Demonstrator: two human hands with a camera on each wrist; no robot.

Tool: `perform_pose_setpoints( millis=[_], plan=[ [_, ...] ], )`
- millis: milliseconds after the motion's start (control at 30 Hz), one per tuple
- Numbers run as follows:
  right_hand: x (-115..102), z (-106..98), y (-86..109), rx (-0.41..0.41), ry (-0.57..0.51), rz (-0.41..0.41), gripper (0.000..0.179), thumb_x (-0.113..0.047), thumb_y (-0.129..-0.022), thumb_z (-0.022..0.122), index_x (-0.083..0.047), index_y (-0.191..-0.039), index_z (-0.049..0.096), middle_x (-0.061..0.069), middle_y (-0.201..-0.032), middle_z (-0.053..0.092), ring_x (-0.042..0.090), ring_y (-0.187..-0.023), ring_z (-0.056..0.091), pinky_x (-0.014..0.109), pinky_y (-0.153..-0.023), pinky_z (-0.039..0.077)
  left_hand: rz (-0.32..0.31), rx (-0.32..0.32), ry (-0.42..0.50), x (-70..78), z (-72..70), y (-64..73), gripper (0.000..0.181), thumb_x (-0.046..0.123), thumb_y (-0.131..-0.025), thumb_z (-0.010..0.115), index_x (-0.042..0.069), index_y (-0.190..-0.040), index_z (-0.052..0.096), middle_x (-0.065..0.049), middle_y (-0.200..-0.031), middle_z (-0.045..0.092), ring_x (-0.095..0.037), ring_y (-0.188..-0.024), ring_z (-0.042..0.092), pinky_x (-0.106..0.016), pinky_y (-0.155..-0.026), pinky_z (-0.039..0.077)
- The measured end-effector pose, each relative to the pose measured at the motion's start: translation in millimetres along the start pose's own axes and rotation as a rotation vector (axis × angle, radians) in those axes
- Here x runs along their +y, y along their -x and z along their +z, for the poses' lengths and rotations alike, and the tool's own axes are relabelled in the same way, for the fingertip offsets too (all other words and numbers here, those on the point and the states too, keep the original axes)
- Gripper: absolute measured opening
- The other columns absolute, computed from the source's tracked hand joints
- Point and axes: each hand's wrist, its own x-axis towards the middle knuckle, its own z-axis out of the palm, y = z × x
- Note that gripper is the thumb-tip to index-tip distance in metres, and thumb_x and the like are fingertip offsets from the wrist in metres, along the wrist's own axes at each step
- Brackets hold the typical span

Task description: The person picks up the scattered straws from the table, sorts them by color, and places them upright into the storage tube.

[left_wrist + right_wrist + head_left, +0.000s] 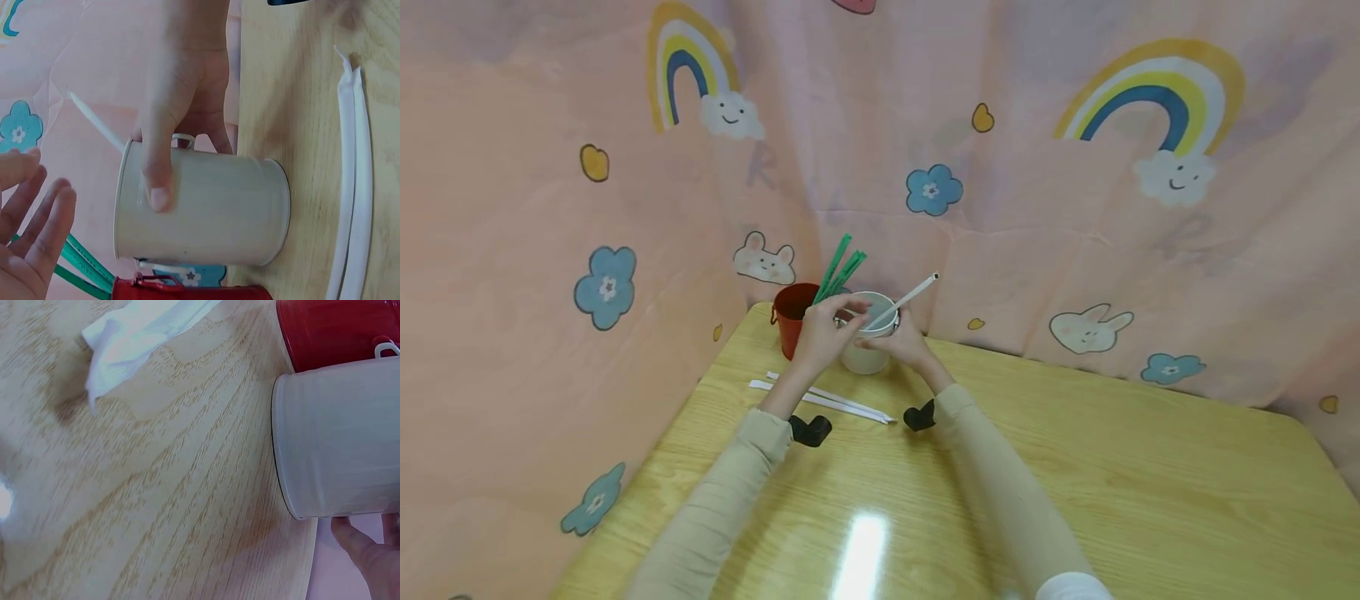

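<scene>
A white metal bucket stands upright near the table's back left corner. My right hand grips its right side, the thumb lying along the outer wall in the left wrist view and other fingers hidden behind. A thin white stick leans out of the bucket toward the right. Over the bucket's left rim, my left hand is held with loosely spread fingers and nothing between them. Beside it, several green sticks stand in a red bucket, which the left forearm and hand partly cover.
Long white paper strips with twisted ends lie on the wooden table in front of the buckets, partly under the left forearm. A pink patterned curtain hangs close behind the table and along its left side.
</scene>
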Motion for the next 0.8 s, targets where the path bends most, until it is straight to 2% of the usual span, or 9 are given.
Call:
perform_pose_setpoints(
  millis=[167,400,533,800],
  plan=[
    [0.9,-0.3,0.0,0.004,-0.012,0.009,0.092,-0.004,-0.070,0.083,-0.003,-0.141,0.024,0.018,-0.138,0.044,0.032,-0.125,0.048,0.043,-0.107,0.041,-0.049,-0.080,0.037,-7.2,-7.2,8.3,0.029,0.008,-0.088,0.068,0.002,-0.116,0.065,-0.014,-0.095,0.072,-0.025,-0.081,0.068,-0.032,-0.072,0.057],
    [-0.4,-0.7,0.7,-0.012,-0.024,0.002,0.093,-0.003,-0.071,0.083,-0.001,-0.142,0.023,0.020,-0.139,0.043,0.034,-0.128,0.046,0.046,-0.109,0.038,-0.094,-0.161,0.026,-15.8,-15.9,23.6,0.029,0.008,-0.088,0.069,0.002,-0.116,0.064,-0.015,-0.099,0.071,-0.026,-0.086,0.067,-0.030,-0.076,0.056],
    [-12.1,-2.7,5.1,-0.032,-0.033,0.007,0.093,-0.002,-0.070,0.083,0.003,-0.142,0.024,0.023,-0.140,0.044,0.037,-0.129,0.045,0.047,-0.111,0.036,-0.108,-0.198,0.024,-24.2,-19.6,34.0,0.029,0.008,-0.088,0.069,0.002,-0.115,0.064,-0.015,-0.103,0.070,-0.026,-0.087,0.066,-0.024,-0.074,0.054],
    [-0.8,-0.3,0.8,0.004,-0.019,-0.006,0.086,-0.001,-0.069,0.084,-0.001,-0.139,0.034,0.019,-0.135,0.051,0.033,-0.125,0.049,0.044,-0.111,0.036,-0.190,-0.202,0.018,-43.2,-30.8,56.5,0.031,0.007,-0.087,0.070,-0.001,-0.116,0.063,-0.017,-0.114,0.065,-0.031,-0.098,0.065,-0.043,-0.089,0.054]
  ],
)
